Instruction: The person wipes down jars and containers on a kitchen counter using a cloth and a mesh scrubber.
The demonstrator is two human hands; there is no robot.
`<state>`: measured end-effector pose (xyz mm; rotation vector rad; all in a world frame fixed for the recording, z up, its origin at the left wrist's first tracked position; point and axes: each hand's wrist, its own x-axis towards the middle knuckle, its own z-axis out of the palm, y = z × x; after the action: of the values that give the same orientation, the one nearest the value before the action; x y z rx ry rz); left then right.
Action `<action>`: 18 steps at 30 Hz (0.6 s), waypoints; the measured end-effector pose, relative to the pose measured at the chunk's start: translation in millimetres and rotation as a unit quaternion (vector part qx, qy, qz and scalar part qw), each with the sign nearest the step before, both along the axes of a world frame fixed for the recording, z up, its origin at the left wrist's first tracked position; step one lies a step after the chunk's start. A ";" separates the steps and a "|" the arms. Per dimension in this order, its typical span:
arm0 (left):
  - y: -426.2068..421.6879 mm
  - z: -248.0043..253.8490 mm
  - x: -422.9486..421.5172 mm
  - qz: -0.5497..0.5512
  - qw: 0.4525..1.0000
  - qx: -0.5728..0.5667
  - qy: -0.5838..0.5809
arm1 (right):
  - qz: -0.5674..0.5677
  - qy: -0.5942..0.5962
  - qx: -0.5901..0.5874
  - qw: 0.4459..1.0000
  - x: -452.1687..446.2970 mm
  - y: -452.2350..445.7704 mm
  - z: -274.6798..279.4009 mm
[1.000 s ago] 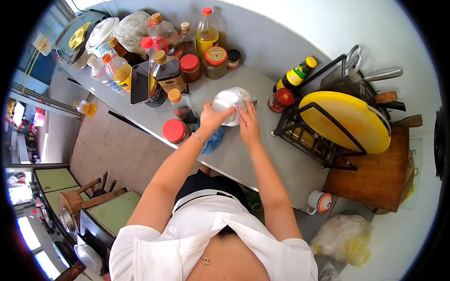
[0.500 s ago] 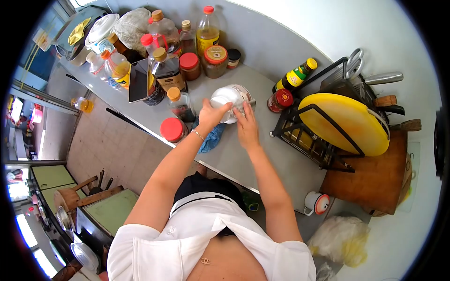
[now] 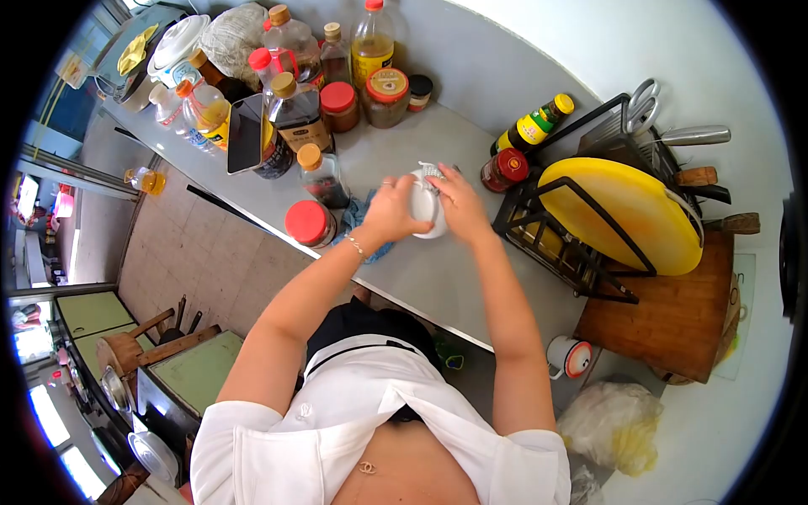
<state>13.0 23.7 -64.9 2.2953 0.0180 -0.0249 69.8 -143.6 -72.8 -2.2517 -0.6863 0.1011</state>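
Between my two hands is a white plastic jar (image 3: 427, 212), held over the grey counter with its round end facing me. My left hand (image 3: 392, 210) wraps its left side, thumb stretched along the lower edge. The fingers of my right hand (image 3: 461, 204) close on its right and upper side. Part of the jar is hidden by both hands. A crumpled blue cloth (image 3: 370, 250) lies on the counter just below my left hand. Left of that hand stand a red-lidded jar (image 3: 309, 222) and an orange-capped bottle (image 3: 323, 178).
Several sauce bottles and jars crowd the back left, with a phone (image 3: 247, 139) leaning against them. On the right, a black rack (image 3: 581, 244) holds a yellow cutting board (image 3: 619, 215) and knives. Near it are a dark sauce bottle (image 3: 532, 126) and a red jar (image 3: 505, 171).
The white jar has turned, so its side label is now mostly out of sight. My left hand has shifted right and down around it; my right hand has moved slightly right.
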 end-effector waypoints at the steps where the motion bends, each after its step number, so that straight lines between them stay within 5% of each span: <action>1: -5.2 -0.6 -3.8 -0.019 1.000 0.008 -0.014 | -0.006 0.063 0.007 0.998 6.0 -1.9 3.1; 5: -8.2 4.6 -8.8 -0.094 0.991 0.079 -0.055 | -0.021 0.158 0.051 0.986 12.4 -14.2 -6.1; 7: -0.1 6.6 -9.1 -0.119 0.972 0.172 -0.102 | -0.029 0.109 0.113 0.987 -0.2 -13.8 -17.1; 10: 1.7 -18.8 -5.7 -0.022 0.978 0.194 -0.073 | -0.041 0.056 0.153 0.986 -23.3 -3.1 -29.9; 14: -2.4 -19.2 -1.7 0.121 0.989 -0.018 -0.085 | -0.059 -0.037 0.108 0.992 -45.1 13.9 -32.4; 18: 9.6 -4.1 -5.6 0.101 0.994 0.004 0.032 | -0.064 -0.093 0.094 0.989 -58.7 15.6 -32.9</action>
<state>7.4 33.3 -68.9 2.2895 0.2837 0.0056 11.1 -128.1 -105.7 -2.1334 -0.6188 -0.2309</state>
